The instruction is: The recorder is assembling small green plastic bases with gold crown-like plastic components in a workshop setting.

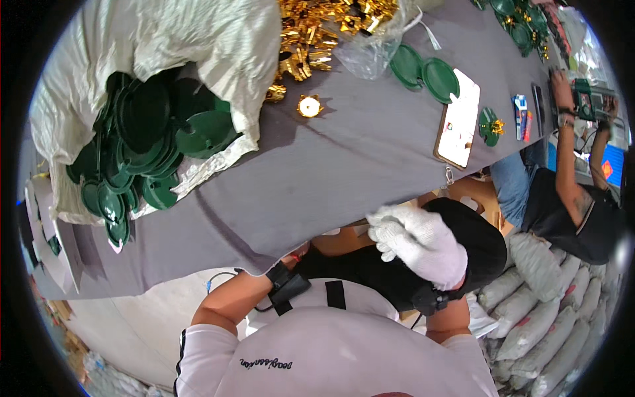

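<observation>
My right hand (418,239), in a white knitted glove, is above my lap just off the table's front edge. Its fingers are curled together, and I cannot make out anything inside them. Of my left hand (301,252), only a small part shows at the table edge; the grey cloth hides its fingers. On the grey tablecloth (278,185) lies a small gold, star-edged piece (309,106) with a pale centre. To the left, many dark green round plastic pieces (142,116) spill out of a white woven sack (218,33).
Gold foil pieces (304,43) and a clear plastic bag (377,49) lie at the back. Two green discs (440,79) overlap a white phone (458,126). Another person (575,205) works at the right, beside stacked filled sacks (549,317).
</observation>
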Available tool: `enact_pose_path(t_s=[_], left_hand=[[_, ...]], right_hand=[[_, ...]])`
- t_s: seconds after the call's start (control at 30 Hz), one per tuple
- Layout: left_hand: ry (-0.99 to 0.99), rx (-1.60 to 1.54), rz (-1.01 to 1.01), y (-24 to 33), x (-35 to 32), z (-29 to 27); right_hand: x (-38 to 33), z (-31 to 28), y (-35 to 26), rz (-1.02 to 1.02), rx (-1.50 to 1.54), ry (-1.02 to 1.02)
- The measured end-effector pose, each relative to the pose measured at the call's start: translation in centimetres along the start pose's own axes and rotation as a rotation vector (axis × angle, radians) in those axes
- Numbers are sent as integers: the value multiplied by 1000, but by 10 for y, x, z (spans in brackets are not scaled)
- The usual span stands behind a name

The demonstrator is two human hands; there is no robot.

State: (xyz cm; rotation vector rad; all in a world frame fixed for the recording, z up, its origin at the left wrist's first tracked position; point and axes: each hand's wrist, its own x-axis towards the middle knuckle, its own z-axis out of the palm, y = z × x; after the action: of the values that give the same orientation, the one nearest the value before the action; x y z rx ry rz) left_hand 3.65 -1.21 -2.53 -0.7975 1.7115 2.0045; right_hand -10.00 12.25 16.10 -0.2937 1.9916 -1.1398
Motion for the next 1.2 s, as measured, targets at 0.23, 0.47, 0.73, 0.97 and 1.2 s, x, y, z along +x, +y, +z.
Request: enact_pose_path(t_s=[0.23, 0.47, 0.73, 0.97, 1.2], left_hand=[[7, -16, 192, -7, -27, -20], [-540, -1014, -192, -17, -18, -20], [-653, -955, -290, 21, -4, 34], [-645, -897, -419, 40, -9, 33], [-429, -686, -313, 49, -13, 39]], right_hand=[[127, 62, -63, -310, -857, 512], [32, 37, -5, -485, -197, 83], [-47, 62, 109, 164, -46, 143], [-43, 55, 128, 152, 188, 38], [-32, 40, 115, -399, -580, 91]])
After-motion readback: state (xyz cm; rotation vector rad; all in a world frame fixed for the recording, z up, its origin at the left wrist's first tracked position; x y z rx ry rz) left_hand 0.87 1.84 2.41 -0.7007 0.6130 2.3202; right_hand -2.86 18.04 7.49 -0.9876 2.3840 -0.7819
